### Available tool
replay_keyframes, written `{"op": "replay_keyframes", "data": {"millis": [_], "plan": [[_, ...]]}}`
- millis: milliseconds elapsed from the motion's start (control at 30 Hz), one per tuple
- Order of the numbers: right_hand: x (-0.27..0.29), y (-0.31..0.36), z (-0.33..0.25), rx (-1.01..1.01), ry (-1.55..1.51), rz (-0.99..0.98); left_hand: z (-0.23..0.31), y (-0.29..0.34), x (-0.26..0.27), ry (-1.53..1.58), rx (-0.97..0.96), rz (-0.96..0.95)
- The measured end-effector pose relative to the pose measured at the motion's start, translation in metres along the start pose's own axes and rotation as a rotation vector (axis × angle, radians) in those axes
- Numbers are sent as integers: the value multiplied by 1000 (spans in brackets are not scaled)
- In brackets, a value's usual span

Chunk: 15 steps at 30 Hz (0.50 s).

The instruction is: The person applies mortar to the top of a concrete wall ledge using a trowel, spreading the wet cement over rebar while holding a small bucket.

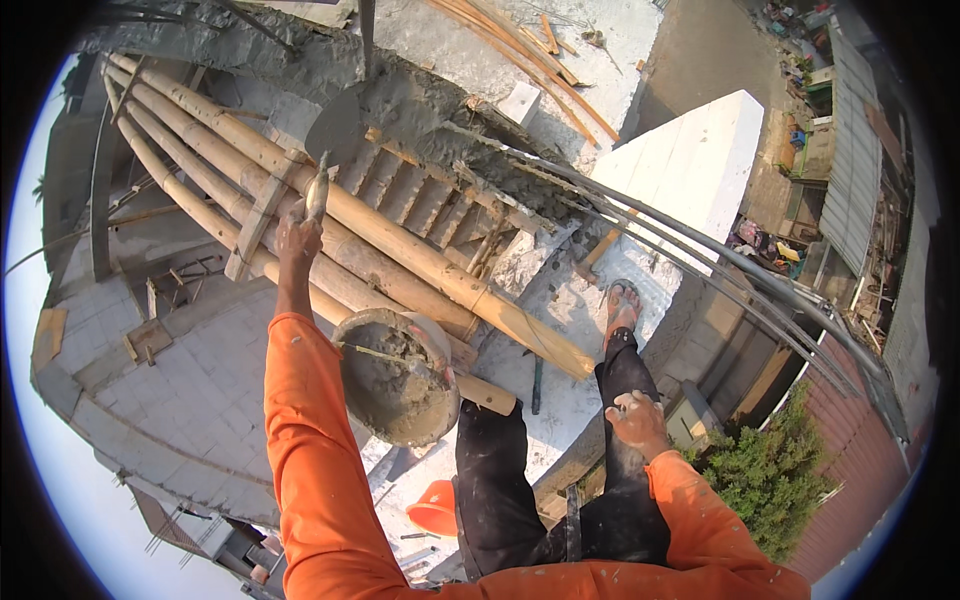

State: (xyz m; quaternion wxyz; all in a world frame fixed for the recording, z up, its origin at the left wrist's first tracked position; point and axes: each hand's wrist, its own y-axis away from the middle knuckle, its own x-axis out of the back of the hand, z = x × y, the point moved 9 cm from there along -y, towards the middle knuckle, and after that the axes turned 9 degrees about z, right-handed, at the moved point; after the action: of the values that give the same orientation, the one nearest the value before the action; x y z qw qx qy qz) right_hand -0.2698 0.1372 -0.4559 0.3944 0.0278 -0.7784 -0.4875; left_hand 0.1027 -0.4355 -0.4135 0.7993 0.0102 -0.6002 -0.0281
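Note:
My left hand reaches out over the bamboo poles, fingers wrapped round the handle of a trowel. The trowel's grey rounded blade is close to the wet mortar along the top of a wall; I cannot tell whether it touches. Below my left forearm's reach, a bucket holds grey mortar, with a thin cord or stick across its mouth. My right hand, dusted with mortar, rests on my right knee with loosely bent fingers and nothing in it.
A wooden crosspiece lies over the poles. Near my sandalled foot are a wooden-handled tool and a green-handled tool. Metal bars run along the right, beside a drop to ground level. An orange plastic container sits below the bucket.

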Motion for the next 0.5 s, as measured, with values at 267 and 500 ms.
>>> {"op": "replay_keyframes", "data": {"millis": [267, 500], "plan": [[3, 5, -9, -5, 11, -14, -48, 41, 53, 635, 507, 154], [2, 9, -13, 17, 47, 46, -40, 141, 171, 661, 359, 374]]}}
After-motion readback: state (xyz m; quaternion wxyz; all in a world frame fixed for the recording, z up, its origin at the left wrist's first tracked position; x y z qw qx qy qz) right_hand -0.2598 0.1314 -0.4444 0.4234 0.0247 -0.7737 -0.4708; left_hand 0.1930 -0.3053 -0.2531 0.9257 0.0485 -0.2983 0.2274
